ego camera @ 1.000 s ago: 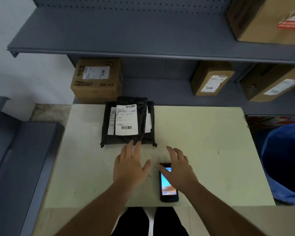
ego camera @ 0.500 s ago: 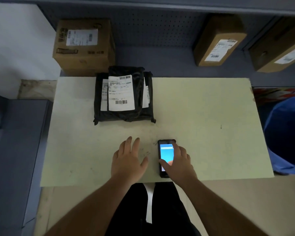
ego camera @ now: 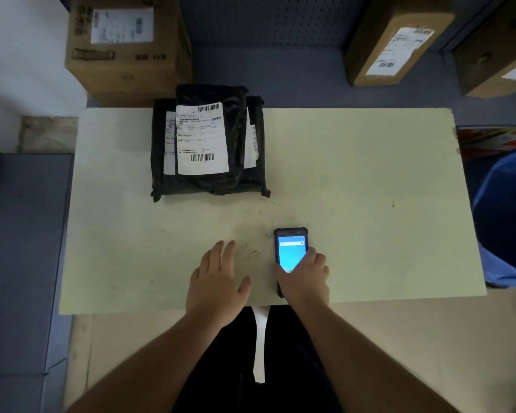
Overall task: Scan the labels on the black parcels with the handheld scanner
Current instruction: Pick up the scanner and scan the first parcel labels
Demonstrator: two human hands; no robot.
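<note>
A stack of black parcels (ego camera: 245, 180) lies at the far left of the pale table (ego camera: 355, 180). The top parcel's white label (ego camera: 201, 138) faces up, with barcodes at its top and bottom. The handheld scanner (ego camera: 291, 248), a black device with a lit blue screen, lies flat near the table's front edge. My right hand (ego camera: 306, 277) wraps its lower half, thumb on the left side and fingers on the right. My left hand (ego camera: 218, 281) rests flat on the table to the left of the scanner, fingers spread, holding nothing.
Cardboard boxes with labels stand on the grey shelf behind the table: one at the back left (ego camera: 125, 46), two at the back right (ego camera: 396, 40). A blue bin (ego camera: 507, 216) stands off the table's right edge. A grey surface (ego camera: 21, 234) runs along the left.
My right hand has closed around the lower part of the scanner. My left hand has drawn back from the parcels toward the front edge. The camera has tilted down.
</note>
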